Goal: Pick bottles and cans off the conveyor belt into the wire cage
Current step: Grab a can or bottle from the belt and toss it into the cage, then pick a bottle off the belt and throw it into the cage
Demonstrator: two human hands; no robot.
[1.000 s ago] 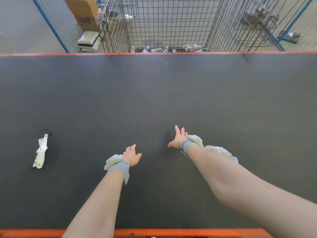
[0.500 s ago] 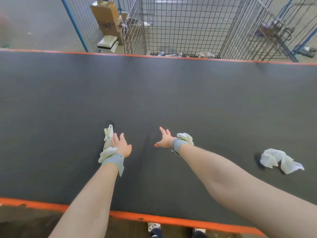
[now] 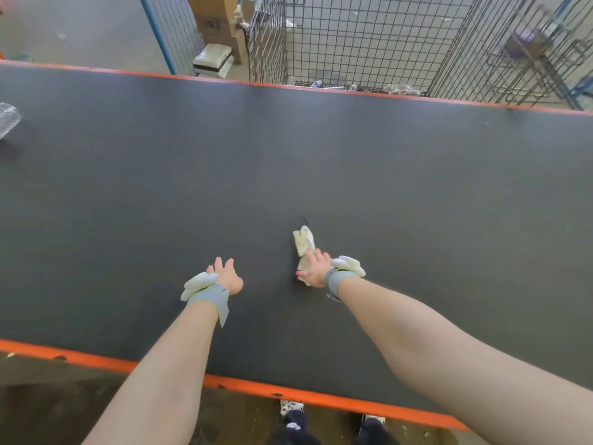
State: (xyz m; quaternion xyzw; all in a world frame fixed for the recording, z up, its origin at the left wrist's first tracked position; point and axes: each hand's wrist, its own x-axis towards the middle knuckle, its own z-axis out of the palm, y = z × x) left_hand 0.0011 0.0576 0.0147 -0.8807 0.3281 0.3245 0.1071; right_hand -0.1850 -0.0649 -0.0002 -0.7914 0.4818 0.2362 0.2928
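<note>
Far left of left hand [image 3: 224, 276], probable bottle [image 3: 8, 118]

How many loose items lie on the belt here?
2: a crumpled white scrap partly under the right hand, and a clear bottle at the picture's far left edge, cut off. More may lie outside view.

Soft, even light is spreading over the dark belt [image 3: 401, 162], leaving only a faint shadow beside the right hand [image 3: 316, 268]. The wide lens is bowing the belt's orange edges. The cage [image 3: 353, 40] is smearing slightly with blur at the top.
</note>
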